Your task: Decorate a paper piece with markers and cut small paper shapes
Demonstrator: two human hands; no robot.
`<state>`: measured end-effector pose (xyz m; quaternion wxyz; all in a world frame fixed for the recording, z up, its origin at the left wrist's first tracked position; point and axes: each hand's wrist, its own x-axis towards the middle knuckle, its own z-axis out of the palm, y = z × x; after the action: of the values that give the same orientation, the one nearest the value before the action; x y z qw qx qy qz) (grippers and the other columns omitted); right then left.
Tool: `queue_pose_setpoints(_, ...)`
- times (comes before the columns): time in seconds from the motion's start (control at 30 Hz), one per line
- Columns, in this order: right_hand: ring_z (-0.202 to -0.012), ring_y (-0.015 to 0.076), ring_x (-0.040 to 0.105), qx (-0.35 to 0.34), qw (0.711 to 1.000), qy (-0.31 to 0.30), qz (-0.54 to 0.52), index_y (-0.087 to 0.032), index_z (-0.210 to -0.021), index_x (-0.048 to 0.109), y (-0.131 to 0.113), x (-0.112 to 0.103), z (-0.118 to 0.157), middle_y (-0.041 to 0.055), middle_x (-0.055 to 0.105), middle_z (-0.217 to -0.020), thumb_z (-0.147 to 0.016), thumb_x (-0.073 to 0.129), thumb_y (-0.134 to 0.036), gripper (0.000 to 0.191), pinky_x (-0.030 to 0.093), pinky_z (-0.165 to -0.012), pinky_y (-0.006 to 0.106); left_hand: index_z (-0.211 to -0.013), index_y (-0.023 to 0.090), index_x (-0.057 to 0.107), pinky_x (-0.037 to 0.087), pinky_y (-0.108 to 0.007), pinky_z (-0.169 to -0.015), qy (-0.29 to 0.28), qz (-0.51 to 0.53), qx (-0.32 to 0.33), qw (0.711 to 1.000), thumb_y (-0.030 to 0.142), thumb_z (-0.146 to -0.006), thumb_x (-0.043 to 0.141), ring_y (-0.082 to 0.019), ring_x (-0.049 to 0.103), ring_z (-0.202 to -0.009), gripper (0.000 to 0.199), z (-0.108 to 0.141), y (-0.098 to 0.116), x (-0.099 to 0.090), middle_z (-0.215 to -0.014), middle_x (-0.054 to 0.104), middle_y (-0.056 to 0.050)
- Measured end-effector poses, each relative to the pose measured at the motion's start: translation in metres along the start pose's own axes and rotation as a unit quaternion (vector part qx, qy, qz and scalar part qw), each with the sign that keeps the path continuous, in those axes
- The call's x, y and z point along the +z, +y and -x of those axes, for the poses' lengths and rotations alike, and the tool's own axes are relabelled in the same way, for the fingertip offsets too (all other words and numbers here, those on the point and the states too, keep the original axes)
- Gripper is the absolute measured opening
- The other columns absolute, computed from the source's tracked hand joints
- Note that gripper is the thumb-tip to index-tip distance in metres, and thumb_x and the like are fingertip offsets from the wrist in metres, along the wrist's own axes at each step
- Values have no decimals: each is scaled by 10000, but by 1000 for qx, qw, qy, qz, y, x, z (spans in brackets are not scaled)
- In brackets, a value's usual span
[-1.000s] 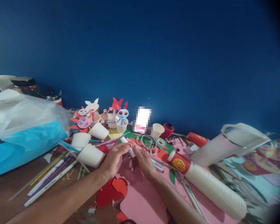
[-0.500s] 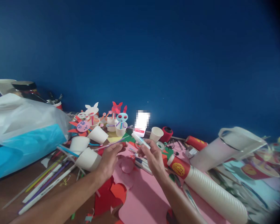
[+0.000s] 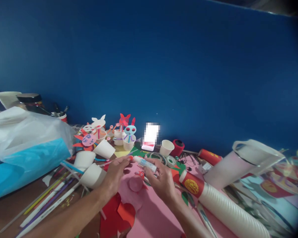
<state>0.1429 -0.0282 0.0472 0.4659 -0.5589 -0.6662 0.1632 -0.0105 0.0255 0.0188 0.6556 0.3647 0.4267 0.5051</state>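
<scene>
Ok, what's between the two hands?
In the head view, a white and blue squeeze tube spans the gap between the left hand and right hand, above the pink craft sheet.

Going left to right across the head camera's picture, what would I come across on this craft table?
Plastic bag → white paper cup → left hand → white tube → right hand → stacked paper cups → white plastic pitcher

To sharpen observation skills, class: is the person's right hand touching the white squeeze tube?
Touching: the head view shows the right hand with its fingers closed on the end of the white squeeze tube.
</scene>
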Motion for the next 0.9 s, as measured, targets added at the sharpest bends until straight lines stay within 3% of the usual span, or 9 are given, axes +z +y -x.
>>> queue_pose_setpoints(0.13, -827, 196, 603, -59, 997, -18, 50, -213, -1023, 585, -1, 1, 3, 47, 654, -938, -780, 493, -201, 260, 468, -722, 274, -843, 159, 666, 391, -249, -612, -1, -3, 9, 1000, 287, -643, 627, -138, 536, -701, 241, 1, 0, 1, -760, 632, -43)
queue_pose_setpoints(0.33, -874, 199, 603, -113, 989, 3, 92, -199, -1044, 577, 7, 7, 3, 69, 652, -977, -801, 482, -231, 263, 465, -768, 298, -847, 159, 669, 397, -263, -634, -23, -25, 12, 999, 206, -647, 577, -155, 530, -753, 225, 10, 10, 5, -799, 634, -55)
queue_pose_setpoints(0.7, -886, 193, 610, -130, 983, 18, 130, -197, -1081, 556, 12, 9, 6, 66, 649, -999, -821, 480, -245, 275, 470, -787, 299, -850, 154, 673, 407, -270, -635, -32, -71, 5, 997, 112, -584, 514, -188, 534, -808, 312, 16, 15, 12, -885, 644, -77)
queue_pose_setpoints(0.9, -893, 191, 608, -132, 984, 12, 121, -209, -1081, 548, 10, 8, 6, 61, 645, -1008, -827, 473, -238, 267, 467, -784, 297, -858, 183, 688, 401, -267, -625, -30, -138, 44, 989, 89, -566, 503, -183, 536, -750, 358, 13, 14, 9, -826, 645, -54)
